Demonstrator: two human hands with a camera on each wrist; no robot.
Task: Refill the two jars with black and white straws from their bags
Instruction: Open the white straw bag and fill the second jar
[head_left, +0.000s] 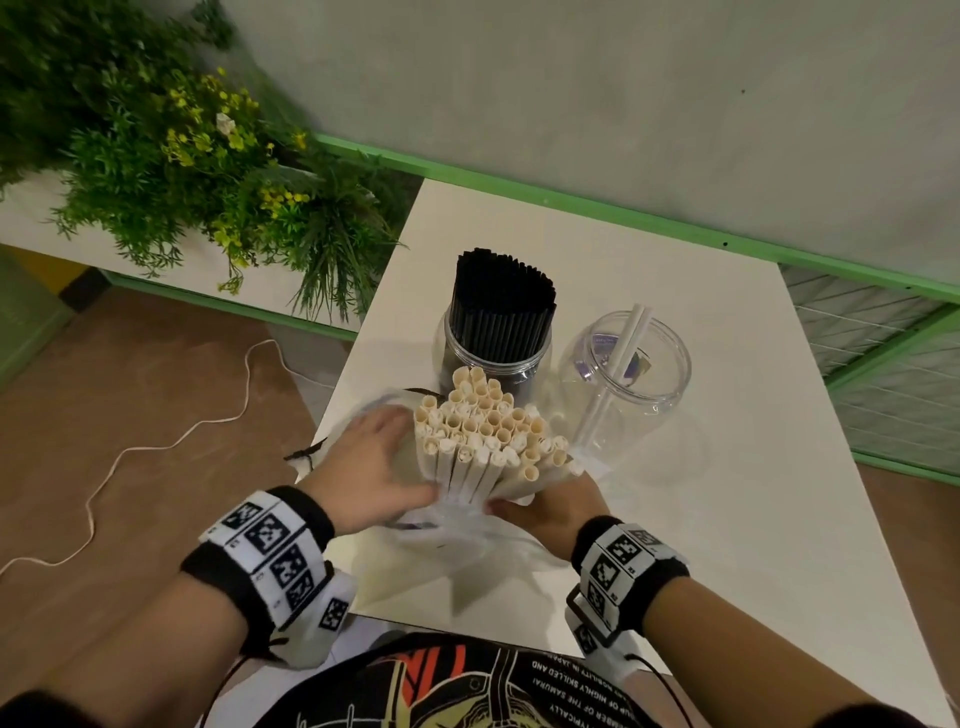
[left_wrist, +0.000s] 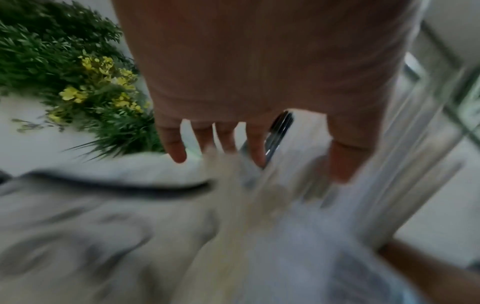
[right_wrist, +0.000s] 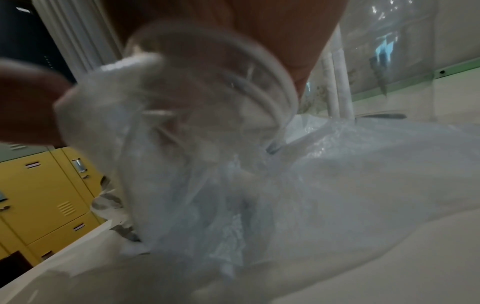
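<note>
— What were the hands doing just then?

— The right hand (head_left: 545, 512), low in the middle of the head view, was wrapped round the base of the bundle of white straws (head_left: 485, 441), gripping it through the clear plastic bag (head_left: 467, 540) bunched beneath. The straws fanned upward with their open ends facing the camera.

— And the other one?

— The left hand (head_left: 371, 467) lay flat-fingered against the left side of the bundle, fingers straight and spread, thumb touching the straws near the bottom. The left wrist view was badly blurred, but the spread fingers (left_wrist: 176, 148) showed plainly. Whether the thumb pressed or only rested, I couldn't tell.

— Where were the jars?

— Just above the bundle in the frame. The left jar (head_left: 491, 358) was packed with black straws (head_left: 501, 301) standing upright. The right jar (head_left: 631, 374), close beside it, held only a couple of white straws (head_left: 626, 343) leaning inside.

— And the surface, the room?

— A white table (head_left: 727, 467) against a pale wall with a green rail (head_left: 571, 200). Greenery with yellow flowers (head_left: 197, 171) filled the upper left, a white cord (head_left: 171, 441) snaked over the brown floor at left, and yellow lockers (right_wrist: 46, 195) showed at the lower left of the right wrist view.
</note>
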